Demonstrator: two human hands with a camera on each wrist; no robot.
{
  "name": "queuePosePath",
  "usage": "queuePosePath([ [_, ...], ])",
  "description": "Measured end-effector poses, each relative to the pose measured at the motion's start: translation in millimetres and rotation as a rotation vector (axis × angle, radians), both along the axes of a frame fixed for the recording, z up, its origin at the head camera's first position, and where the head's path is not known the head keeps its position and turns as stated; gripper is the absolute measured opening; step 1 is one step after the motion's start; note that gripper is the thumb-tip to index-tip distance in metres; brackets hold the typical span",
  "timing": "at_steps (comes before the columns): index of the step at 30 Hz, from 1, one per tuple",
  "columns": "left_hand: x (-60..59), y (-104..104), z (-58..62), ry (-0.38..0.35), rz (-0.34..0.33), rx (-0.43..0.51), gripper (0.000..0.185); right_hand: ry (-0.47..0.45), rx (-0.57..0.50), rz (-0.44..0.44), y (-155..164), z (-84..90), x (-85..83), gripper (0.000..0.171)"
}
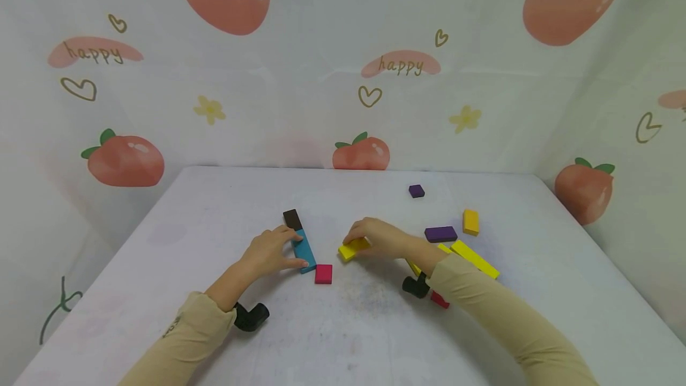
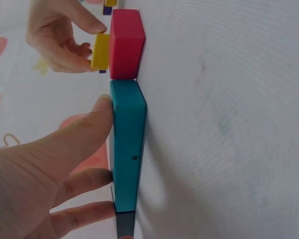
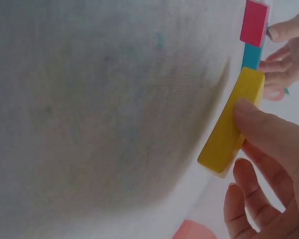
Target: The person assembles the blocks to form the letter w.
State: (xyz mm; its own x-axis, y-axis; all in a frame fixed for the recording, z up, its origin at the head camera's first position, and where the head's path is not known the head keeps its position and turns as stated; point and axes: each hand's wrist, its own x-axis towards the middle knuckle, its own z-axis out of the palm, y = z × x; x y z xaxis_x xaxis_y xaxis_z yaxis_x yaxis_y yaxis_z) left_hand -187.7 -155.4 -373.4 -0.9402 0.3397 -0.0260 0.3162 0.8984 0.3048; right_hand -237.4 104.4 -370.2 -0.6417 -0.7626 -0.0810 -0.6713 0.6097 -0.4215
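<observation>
Left hand (image 1: 266,253): fingertips pressed against the teal block (image 1: 304,251), fingers straight.
Right hand (image 1: 378,238): pinches the yellow block (image 1: 353,248), just right of the teal block.
Pink block (image 1: 323,274): on the worktop (image 1: 343,326), at the teal block's near end.
Brown block (image 1: 292,219): at its far end.

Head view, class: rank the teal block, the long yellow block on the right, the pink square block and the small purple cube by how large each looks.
1. Long yellow block
2. Teal block, partly covered by the left hand, so first and second are unsure
3. Pink square block
4. Small purple cube, farthest from the camera
</observation>
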Motion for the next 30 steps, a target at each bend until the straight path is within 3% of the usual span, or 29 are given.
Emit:
queuePosePath([
  [21, -0.1, -0.3, -1.0, 0.003, 0.002, 0.006, 0.057, 0.081, 0.082, 0.191, -10.2, -0.3, -0.6, 0.027],
  [30, 0.9, -0.3, 0.4, 0.004, 0.002, -0.004, 0.057, 0.082, 0.095, 0.217, -10.5, -2.0, -1.4, 0.028],
])
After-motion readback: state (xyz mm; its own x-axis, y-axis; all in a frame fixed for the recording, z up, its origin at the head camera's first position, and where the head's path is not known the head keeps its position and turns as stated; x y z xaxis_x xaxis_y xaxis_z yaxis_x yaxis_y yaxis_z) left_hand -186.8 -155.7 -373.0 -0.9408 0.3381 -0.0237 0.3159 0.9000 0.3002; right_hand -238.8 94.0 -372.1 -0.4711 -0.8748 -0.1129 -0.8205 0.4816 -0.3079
